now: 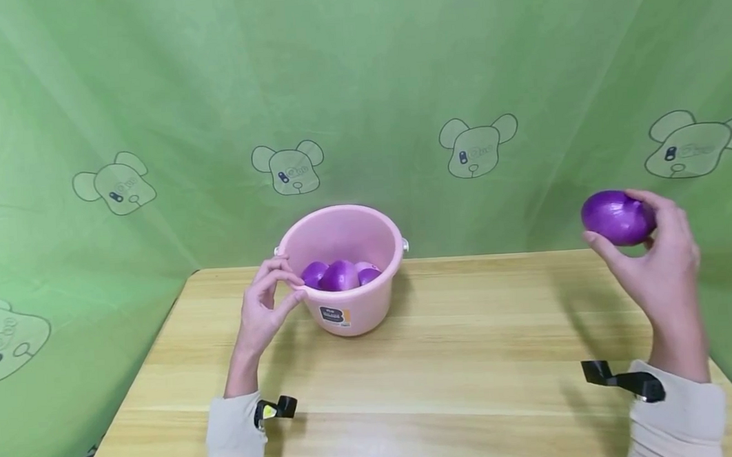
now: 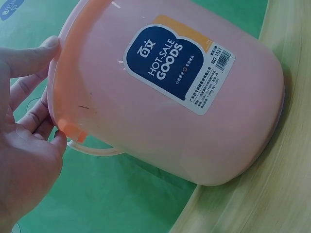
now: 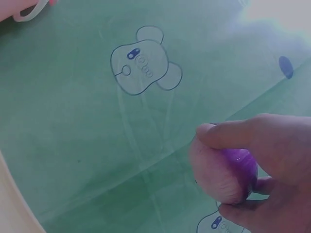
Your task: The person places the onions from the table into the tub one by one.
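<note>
A pink bucket (image 1: 360, 308) stands upright toward the back of the table, with several purple onions (image 1: 340, 276) lying inside it. My left hand (image 1: 264, 303) pinches the near left part of its rim between thumb and fingers. The left wrist view shows the bucket's side and printed label (image 2: 167, 68) close up, with the left hand (image 2: 29, 136) at the rim. Off to the right, my right hand (image 1: 666, 261) holds one purple onion (image 1: 617, 219) in the air above the table, thumb and fingers around it. In the right wrist view this onion (image 3: 218, 174) looks shiny and partly pale.
Under the bucket is a light wooden table (image 1: 473, 375). A green curtain (image 1: 371, 83) with bear-head drawings hangs behind the table and along its sides. White handle ends (image 1: 405, 245) show at the bucket's sides. Each wrist wears a black strap mount (image 1: 635, 383).
</note>
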### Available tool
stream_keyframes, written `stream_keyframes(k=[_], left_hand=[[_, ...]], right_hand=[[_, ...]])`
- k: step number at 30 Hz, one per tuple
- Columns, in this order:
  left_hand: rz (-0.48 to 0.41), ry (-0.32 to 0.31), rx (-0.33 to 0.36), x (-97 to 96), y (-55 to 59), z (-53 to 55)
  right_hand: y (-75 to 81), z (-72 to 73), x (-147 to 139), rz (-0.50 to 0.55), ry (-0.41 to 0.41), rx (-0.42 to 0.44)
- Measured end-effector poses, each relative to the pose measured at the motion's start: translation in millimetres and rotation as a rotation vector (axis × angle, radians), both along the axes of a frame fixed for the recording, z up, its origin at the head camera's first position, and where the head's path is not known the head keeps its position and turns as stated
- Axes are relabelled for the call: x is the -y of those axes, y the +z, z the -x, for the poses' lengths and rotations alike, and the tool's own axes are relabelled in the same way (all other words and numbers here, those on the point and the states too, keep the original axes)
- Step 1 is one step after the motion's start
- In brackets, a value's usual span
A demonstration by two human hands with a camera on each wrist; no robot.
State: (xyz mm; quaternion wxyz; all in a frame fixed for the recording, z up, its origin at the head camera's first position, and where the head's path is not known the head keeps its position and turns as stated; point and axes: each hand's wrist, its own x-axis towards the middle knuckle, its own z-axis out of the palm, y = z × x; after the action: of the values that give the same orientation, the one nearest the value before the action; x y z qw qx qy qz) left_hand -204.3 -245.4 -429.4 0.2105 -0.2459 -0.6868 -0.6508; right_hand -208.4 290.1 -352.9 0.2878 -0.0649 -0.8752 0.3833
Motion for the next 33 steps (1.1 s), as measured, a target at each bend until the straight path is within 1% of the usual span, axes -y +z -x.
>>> stream_keyframes(k=[5, 9, 21, 28, 33], left_hand=[[0.004, 0.003, -0.006, -0.4, 0.0, -0.2], [0.006, 0.003, -0.008, -0.4, 1.0, -0.4], [0.019, 0.004, 0.002, 1.6, 1.9, 0.1], [0.014, -0.002, -0.004, 2.0, 2.0, 0.5], [0.009, -0.002, -0.004, 0.8, 0.6, 0.4]], right_hand=[[5.3, -5.0, 6.9, 0.023, -0.009, -0.014], [5.9, -7.6, 12.2, 0.036, -0.011, -0.032], [6.6, -11.8, 25.9, 0.073, 0.033, -0.089], [8.4, -15.9, 31.3, 0.07, 0.039, -0.139], [9.7, -18.5, 34.9, 0.06, 0.066, -0.176]])
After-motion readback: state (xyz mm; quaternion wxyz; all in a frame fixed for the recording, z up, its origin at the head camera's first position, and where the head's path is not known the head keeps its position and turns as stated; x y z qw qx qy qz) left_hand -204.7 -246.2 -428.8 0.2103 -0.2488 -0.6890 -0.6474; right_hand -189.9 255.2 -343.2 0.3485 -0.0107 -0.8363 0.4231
